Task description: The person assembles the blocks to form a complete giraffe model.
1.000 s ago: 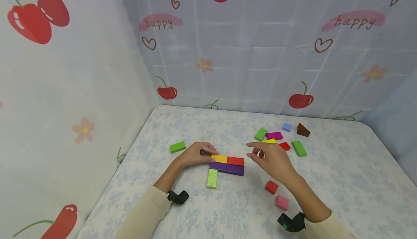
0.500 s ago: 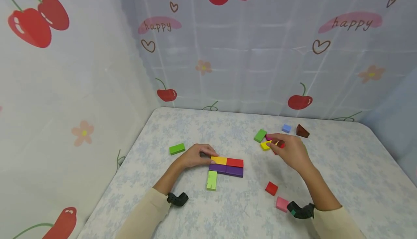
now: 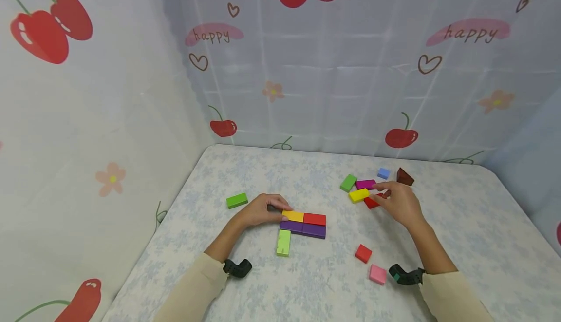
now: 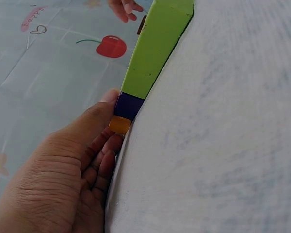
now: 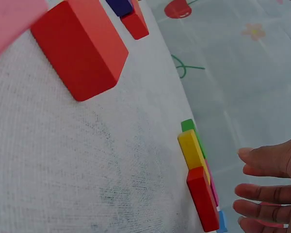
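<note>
In the head view my left hand (image 3: 265, 210) pinches the left end of a yellow-orange block (image 3: 293, 216), thumb on one side and fingers on the other. Beside that block lies a red block (image 3: 314, 219), and two purple blocks (image 3: 302, 229) line the near side. A light green block (image 3: 283, 243) extends toward me from the left purple one. My right hand (image 3: 400, 202) hovers with parted fingers over a second red block (image 3: 372, 201), close to a yellow block (image 3: 359, 195) and a magenta block (image 3: 365, 184). The right wrist view shows nothing between its fingers.
A green block (image 3: 348, 182), a small blue block (image 3: 383, 173) and a brown wedge (image 3: 405, 177) lie farther back. Another green block (image 3: 237, 200) sits left of my left hand. Nearer me are a small red block (image 3: 363, 253) and a pink block (image 3: 378, 274).
My right hand has moved right, from near the assembled blocks to the back-right cluster, and now covers the green block that lay there. The left hand has stayed at the yellow-orange block.
</note>
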The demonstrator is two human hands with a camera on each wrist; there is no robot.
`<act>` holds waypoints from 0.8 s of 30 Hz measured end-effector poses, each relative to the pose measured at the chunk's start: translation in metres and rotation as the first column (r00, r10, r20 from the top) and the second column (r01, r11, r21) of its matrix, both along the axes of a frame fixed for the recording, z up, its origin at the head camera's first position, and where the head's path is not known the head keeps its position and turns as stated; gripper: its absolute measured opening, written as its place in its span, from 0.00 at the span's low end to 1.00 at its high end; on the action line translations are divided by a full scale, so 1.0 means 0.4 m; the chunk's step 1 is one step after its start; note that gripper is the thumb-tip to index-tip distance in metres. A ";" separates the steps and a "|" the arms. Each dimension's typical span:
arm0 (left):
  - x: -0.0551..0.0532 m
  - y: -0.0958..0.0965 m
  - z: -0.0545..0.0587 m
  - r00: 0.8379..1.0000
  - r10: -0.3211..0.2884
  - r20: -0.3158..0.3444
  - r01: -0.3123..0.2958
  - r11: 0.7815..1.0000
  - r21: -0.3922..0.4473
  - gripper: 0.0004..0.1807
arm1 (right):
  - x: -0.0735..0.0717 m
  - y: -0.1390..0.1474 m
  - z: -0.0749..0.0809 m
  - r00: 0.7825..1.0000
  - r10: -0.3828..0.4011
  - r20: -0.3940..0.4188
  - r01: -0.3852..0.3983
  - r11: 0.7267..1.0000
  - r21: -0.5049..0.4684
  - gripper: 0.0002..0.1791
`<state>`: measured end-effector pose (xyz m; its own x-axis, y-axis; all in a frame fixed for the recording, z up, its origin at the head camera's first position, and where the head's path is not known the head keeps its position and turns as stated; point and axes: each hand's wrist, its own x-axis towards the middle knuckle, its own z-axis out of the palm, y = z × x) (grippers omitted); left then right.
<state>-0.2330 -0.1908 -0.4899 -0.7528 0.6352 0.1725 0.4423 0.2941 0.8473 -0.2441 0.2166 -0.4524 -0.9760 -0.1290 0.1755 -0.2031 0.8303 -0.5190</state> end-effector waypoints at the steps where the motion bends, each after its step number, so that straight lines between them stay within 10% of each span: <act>1: 0.000 0.000 -0.001 1.000 0.000 -0.001 0.000 1.000 0.001 0.16 | -0.003 0.002 -0.005 1.000 -0.001 0.013 0.000 1.000 0.009 0.22; 24: -0.046 -0.010 -0.081 1.000 0.017 0.000 -0.017 1.000 0.002 0.16 | -0.021 0.015 -0.048 0.985 -0.019 0.173 -0.006 0.990 0.144 0.32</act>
